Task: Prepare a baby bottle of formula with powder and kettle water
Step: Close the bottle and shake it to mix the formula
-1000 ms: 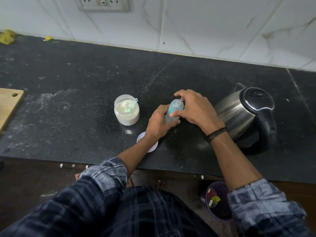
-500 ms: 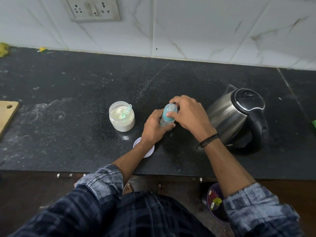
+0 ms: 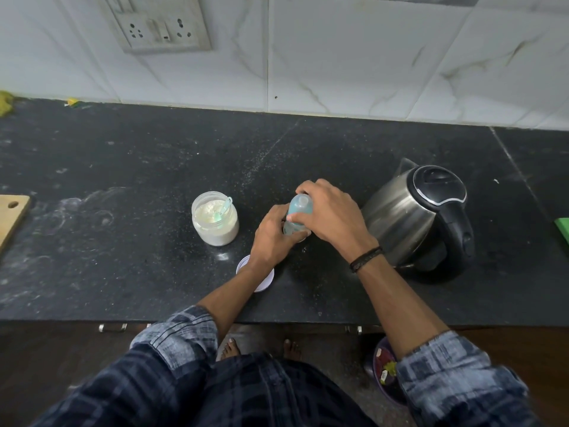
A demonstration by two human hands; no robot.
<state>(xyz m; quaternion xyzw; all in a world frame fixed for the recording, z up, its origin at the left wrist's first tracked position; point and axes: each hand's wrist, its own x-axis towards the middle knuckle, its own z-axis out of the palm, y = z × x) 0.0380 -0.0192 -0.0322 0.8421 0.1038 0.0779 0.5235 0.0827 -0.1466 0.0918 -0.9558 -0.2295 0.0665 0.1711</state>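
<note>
A small baby bottle with a pale blue top (image 3: 298, 212) stands upright on the black counter (image 3: 123, 241). My left hand (image 3: 272, 238) wraps its lower body, which is mostly hidden. My right hand (image 3: 331, 215) grips the blue top from above. An open clear jar of white powder (image 3: 215, 218) with a light blue scoop (image 3: 224, 208) in it stands to the left. A steel kettle with a black lid and handle (image 3: 421, 217) sits on the right, close to my right wrist.
A white round lid (image 3: 261, 280) lies on the counter under my left wrist. A wooden board (image 3: 10, 218) sits at the left edge, a green object (image 3: 562, 229) at the right edge. A wall socket (image 3: 161, 24) is on the tiled wall. A purple bin (image 3: 385, 368) stands on the floor.
Both hands stay on the bottle and my right hand's fingers have shifted slightly around the blue top. My head has tilted up, showing more wall.
</note>
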